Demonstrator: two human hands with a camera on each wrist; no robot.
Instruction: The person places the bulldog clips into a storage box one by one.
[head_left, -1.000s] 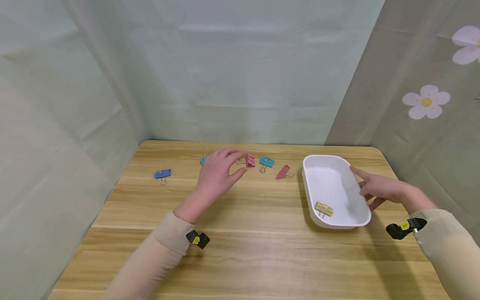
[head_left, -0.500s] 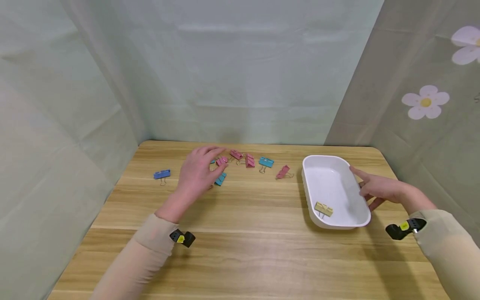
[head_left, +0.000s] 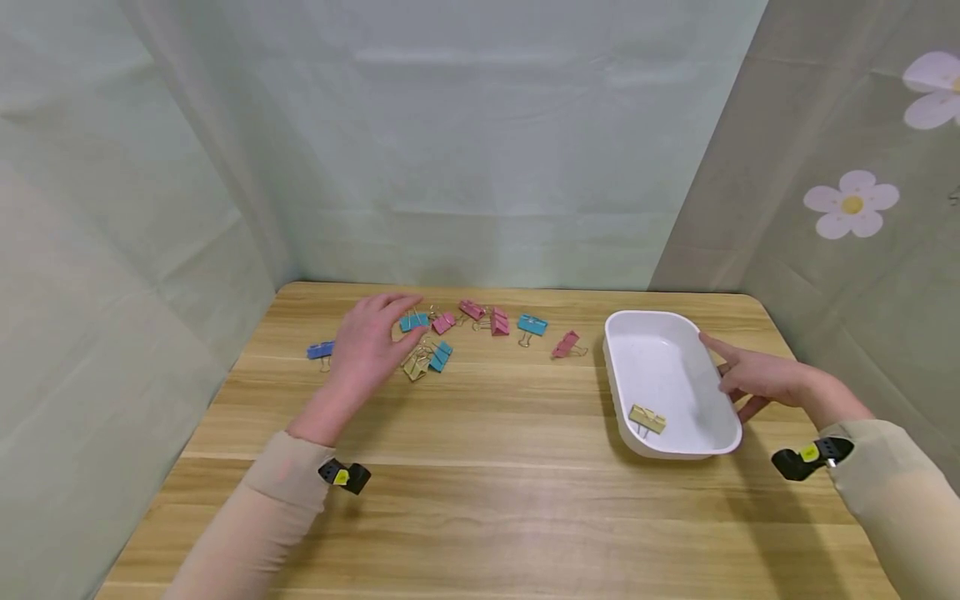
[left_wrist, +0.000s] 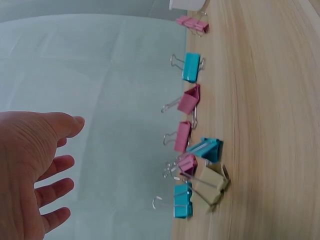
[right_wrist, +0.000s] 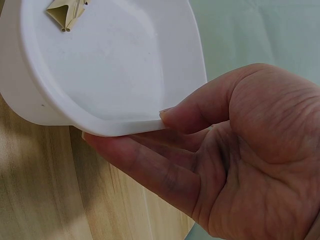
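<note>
My left hand (head_left: pixel 367 340) hovers over the left part of the table, its fingers apart with nothing between them. Close to its fingertips lie a teal binder clip (head_left: pixel 413 322), a yellow binder clip (head_left: pixel 415 367), a second teal clip (head_left: pixel 441 357) and a pink clip (head_left: pixel 443 323). Partly behind that hand is a dark blue binder clip (head_left: pixel 320 350). At the right, my right hand (head_left: pixel 763 377) pinches the rim of a white tray (head_left: pixel 667 358), thumb on the inside in the right wrist view. Inside the tray sits one yellow binder clip (head_left: pixel 647 418).
Further right along the wooden table (head_left: pixel 510 483) lie two pink clips, one of them a folded pink clip (head_left: pixel 500 322), then a teal clip (head_left: pixel 532 325) and another pink clip (head_left: pixel 567 344). A pale curtain (head_left: pixel 480 167) hangs behind the table's back edge.
My left hand has moved left across the clips, uncovering pink, teal and yellow ones and now partly covering the dark blue one. The right hand and tray have stayed put.
</note>
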